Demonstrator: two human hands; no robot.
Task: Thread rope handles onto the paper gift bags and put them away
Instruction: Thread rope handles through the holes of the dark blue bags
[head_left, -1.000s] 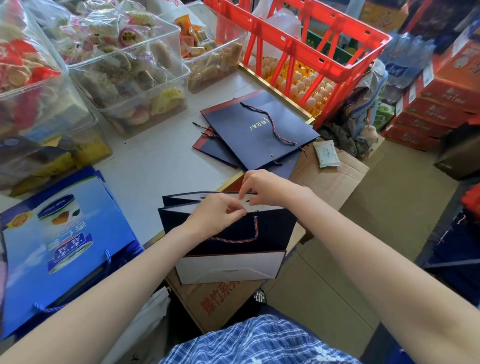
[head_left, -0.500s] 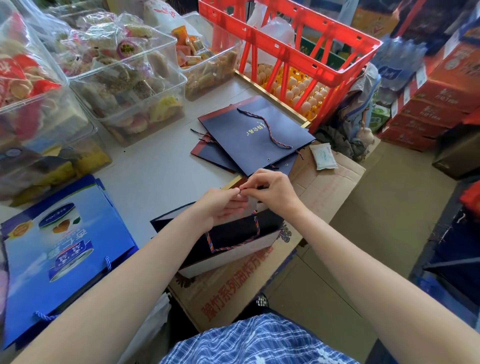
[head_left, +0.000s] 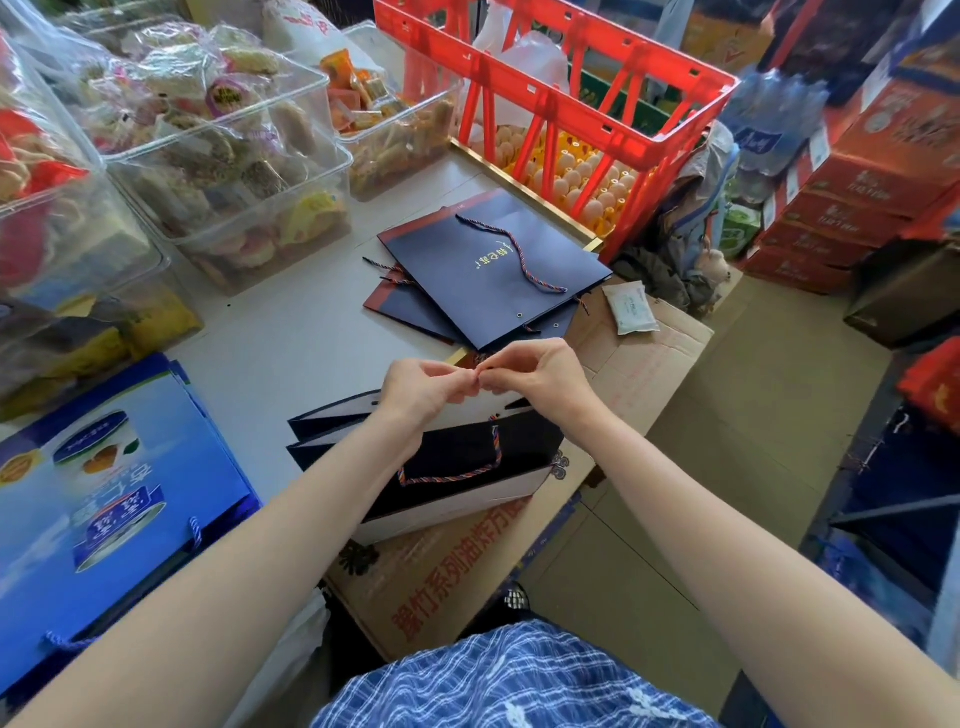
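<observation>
Pinching a braided red-and-blue rope end (head_left: 479, 370) between left hand (head_left: 423, 392) and right hand (head_left: 532, 375), above the open navy paper gift bag (head_left: 457, 457); finished flat navy bags (head_left: 493, 270) at twelve o'clock on the bench (head_left: 291, 338).

cardboard box (head_left: 441, 587): red Chinese print | navy bag (head_left: 493, 270): gold script

The one camera sits on the person's head. It looks forward and down, close over the table (head_left: 291, 332).

Two bare hands, left hand (head_left: 423, 392) and right hand (head_left: 535, 376), meet fingertip to fingertip, pinching a red-and-blue braided rope end above an open navy paper gift bag (head_left: 457, 457) on a grey table (head_left: 291, 338).
</observation>
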